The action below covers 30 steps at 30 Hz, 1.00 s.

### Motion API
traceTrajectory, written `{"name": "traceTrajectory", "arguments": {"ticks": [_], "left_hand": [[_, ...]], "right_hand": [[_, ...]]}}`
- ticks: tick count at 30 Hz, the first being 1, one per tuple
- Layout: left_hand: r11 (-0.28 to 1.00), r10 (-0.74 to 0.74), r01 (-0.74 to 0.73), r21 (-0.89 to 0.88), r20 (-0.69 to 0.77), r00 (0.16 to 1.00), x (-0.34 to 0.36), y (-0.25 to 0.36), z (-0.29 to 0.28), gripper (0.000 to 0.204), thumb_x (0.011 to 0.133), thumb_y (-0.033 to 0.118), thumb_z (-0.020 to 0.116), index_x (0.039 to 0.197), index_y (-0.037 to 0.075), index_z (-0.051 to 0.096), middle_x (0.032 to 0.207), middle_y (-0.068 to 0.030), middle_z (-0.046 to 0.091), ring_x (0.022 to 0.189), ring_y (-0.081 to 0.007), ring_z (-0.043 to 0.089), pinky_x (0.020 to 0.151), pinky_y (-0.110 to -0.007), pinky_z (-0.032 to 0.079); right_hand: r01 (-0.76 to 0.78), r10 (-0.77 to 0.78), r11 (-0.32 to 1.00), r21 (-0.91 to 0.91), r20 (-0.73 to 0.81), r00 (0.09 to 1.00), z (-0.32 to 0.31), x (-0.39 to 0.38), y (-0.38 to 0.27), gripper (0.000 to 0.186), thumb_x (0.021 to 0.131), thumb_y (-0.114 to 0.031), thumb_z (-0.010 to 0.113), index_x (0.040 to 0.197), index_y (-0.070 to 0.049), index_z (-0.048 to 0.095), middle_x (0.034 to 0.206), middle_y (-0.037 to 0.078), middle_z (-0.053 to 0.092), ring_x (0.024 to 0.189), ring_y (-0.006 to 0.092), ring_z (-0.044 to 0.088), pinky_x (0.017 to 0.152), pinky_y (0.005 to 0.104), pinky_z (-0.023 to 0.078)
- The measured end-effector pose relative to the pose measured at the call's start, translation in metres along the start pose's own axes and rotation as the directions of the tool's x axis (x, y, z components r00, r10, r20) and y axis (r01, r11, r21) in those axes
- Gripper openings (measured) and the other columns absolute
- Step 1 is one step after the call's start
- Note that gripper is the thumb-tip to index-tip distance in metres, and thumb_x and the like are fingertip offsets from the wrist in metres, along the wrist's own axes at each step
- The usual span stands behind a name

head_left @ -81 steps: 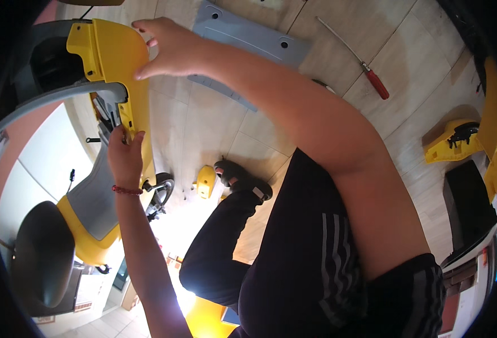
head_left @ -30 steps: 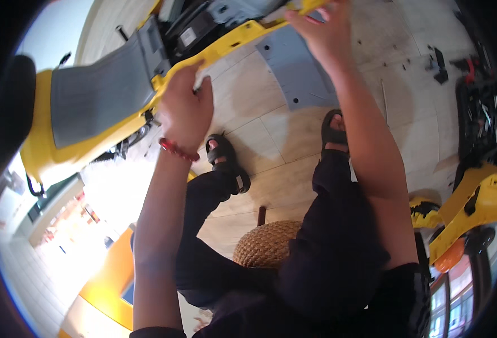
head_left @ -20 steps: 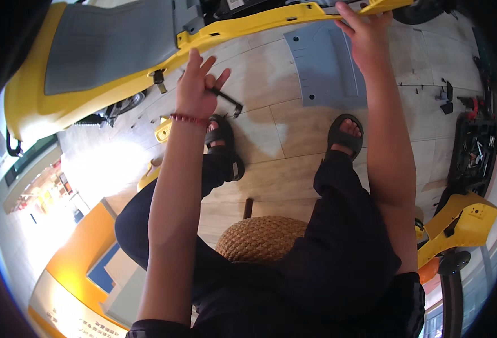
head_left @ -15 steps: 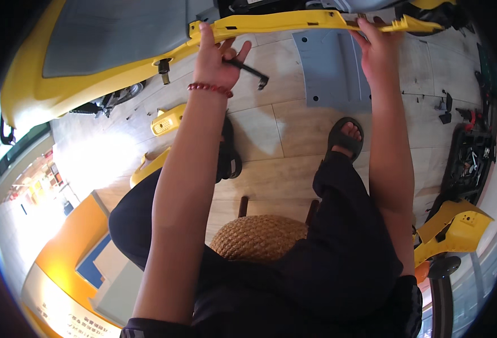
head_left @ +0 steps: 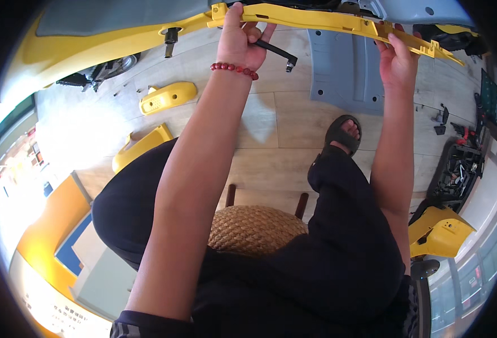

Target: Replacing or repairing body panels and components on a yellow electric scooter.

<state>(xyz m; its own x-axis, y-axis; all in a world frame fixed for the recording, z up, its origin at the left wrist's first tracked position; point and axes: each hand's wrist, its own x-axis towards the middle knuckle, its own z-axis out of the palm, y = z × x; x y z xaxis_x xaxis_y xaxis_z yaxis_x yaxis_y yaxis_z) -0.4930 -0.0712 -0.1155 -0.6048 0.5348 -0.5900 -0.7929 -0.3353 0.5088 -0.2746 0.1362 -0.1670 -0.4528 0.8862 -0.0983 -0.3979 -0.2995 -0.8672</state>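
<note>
A long, narrow yellow plastic trim panel (head_left: 299,17) stretches across the top of the head view, beside the yellow and grey body of a vehicle (head_left: 119,35). My left hand (head_left: 242,44), with a red bead bracelet, grips the panel near its left end, thumb over the edge. The same hand also keeps hold of a black L-shaped socket wrench (head_left: 276,52), whose silver tip points down to the right. Near the panel's right end, my right hand (head_left: 398,63) closes around it, thumb in front and fingers partly hidden behind.
A grey panel (head_left: 344,73) lies on the floor between my hands. Yellow covers (head_left: 168,98) lie at left, and another yellow part (head_left: 443,231) is at right. An open tool case (head_left: 457,174) stands along the right. Under me is a woven stool (head_left: 257,228).
Both hands and the trim panel have shifted right. The panel's right end has dropped, so it slants more. The wrench has moved along in my left hand.
</note>
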Motion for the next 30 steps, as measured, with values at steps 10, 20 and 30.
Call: {"name": "traceTrajectory", "arguments": {"ticks": [10,20,30], "left_hand": [[0.997,-0.066,0.072,0.039,-0.144,0.987,0.009,0.006,0.011,0.035,0.094,0.043,0.058,0.084,0.009,0.057,0.063,0.0014,0.052,0.04,-0.0085,0.036,0.076,-0.032,0.056],[1.0,-0.025,0.024,-0.011,-0.031,0.999,0.001,0.003,-0.002,0.032,0.093,0.035,0.055,0.092,0.003,0.054,0.072,-0.0023,0.051,0.048,-0.0115,0.034,0.096,-0.043,0.049],[1.0,0.006,-0.004,0.019,-0.083,0.997,-0.007,-0.001,0.005,0.029,0.092,0.033,0.056,0.088,0.005,0.054,0.069,-0.0008,0.051,0.047,-0.0108,0.034,0.095,-0.042,0.049]], "right_hand": [[-0.254,0.225,0.939,0.23,0.146,0.963,0.026,0.006,-0.01,0.059,0.088,-0.004,0.058,0.137,-0.012,0.026,0.12,0.012,0.053,0.109,0.0293,0.059,0.095,0.049,0.05],[-0.127,0.125,0.944,0.304,0.028,0.992,0.014,-0.012,0.011,0.034,0.087,0.004,0.052,0.121,-0.001,0.053,0.114,0.011,0.062,0.104,0.026,0.063,0.087,0.0402,0.055],[-0.113,0.117,0.908,0.403,0.015,0.993,0.009,-0.012,0.017,0.049,0.084,0.01,0.052,0.129,-0.009,0.048,0.118,0.01,0.059,0.109,0.0263,0.06,0.093,0.041,0.052]]}}
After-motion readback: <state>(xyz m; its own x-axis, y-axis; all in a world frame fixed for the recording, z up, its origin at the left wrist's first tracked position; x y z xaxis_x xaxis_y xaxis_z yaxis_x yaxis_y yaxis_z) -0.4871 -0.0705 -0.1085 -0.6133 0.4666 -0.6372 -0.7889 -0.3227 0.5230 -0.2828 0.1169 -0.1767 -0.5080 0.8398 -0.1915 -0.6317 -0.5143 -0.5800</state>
